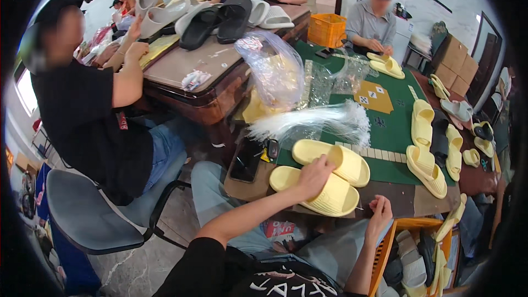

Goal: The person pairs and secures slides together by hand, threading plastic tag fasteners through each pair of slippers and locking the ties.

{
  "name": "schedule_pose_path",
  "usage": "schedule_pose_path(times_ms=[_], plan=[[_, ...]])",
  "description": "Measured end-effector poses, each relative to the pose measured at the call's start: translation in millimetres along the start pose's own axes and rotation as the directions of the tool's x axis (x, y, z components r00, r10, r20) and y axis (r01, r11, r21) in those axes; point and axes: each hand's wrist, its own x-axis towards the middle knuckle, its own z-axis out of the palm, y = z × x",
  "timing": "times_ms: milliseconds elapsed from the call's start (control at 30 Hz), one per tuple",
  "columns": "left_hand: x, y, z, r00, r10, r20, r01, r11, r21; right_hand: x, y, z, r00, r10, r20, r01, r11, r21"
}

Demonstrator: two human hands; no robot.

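Observation:
In front of me at the table's near edge lie two pale yellow slippers, side by side: a farther one and a nearer one. My left hand reaches across the nearer slipper. Its fingers are bent and grip the pair where the inner sides of the straps meet; the fingertips are partly hidden. Just right of the nearer slipper, my right hand hovers apart from it, fingers curled together. Whether something thin is pinched in them does not show. Beyond the slippers lies a bundle of thin white plastic strands.
Left of the slippers lie a black phone and a key fob. More yellow slippers line the green table's right side. An orange crate with slippers stands by my right arm. A person sits close on the left.

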Motion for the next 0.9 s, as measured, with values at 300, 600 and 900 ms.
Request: schedule_pose_path(times_ms=[300, 600, 900], plan=[[55, 42, -113, 0.917, 0.187, -0.351, -0.198, 0.98, 0.005, 2, 8, -1, 0.999, -0.02, 0.031, 0.021, 0.999, -0.029], [198, -64, -340, 0.662, 0.184, -0.727, 0.328, 0.801, 0.501, -1, 2, 2, 0.996, -0.082, 0.025, 0.085, 0.984, -0.16], [164, -174, -353, 0.939, -0.291, -0.186, 0.344, 0.748, 0.567, -1, 6, 1, 0.992, -0.116, 0.045, 0.121, 0.979, -0.165]])
